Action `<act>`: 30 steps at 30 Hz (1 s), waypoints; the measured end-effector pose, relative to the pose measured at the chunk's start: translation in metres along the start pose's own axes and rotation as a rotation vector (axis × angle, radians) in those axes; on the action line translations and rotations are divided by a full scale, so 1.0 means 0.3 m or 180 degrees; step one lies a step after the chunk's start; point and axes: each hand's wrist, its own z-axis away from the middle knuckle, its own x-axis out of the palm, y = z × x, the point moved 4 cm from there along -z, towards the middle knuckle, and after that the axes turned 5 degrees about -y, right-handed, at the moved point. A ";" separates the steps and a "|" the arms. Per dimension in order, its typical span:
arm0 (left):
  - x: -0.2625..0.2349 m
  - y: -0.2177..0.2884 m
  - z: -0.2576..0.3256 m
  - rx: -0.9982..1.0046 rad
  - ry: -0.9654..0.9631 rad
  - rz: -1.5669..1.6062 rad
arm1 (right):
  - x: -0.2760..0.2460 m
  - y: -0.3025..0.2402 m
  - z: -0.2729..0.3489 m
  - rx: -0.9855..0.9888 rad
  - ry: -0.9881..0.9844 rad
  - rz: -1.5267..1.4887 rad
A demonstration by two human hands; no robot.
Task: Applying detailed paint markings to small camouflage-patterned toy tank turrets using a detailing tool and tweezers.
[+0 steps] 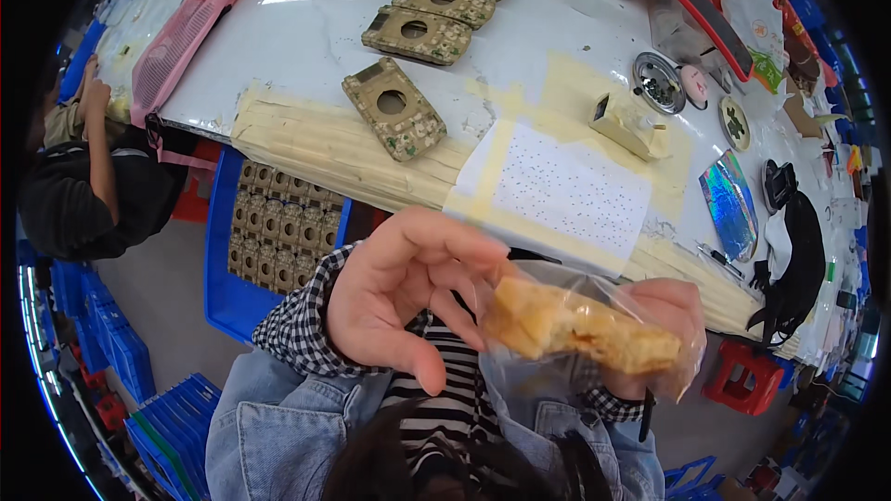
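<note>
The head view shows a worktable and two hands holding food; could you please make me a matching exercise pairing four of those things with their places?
Things:
1. bitten pastry in a clear bag
2. camouflage-patterned case
3. blue crate
4. red stool

Places:
A. on the floor by the table's right end
B. lying alone on the white table
C. between the left hand and right hand
D. below the table edge, filled with small cases

Pairs: 1-C, 2-B, 3-D, 4-A
</note>
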 end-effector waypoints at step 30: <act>-0.379 -0.266 0.679 -0.2848 0.1367 -0.4516 | -0.541 0.481 0.418 0.2637 0.1600 0.0198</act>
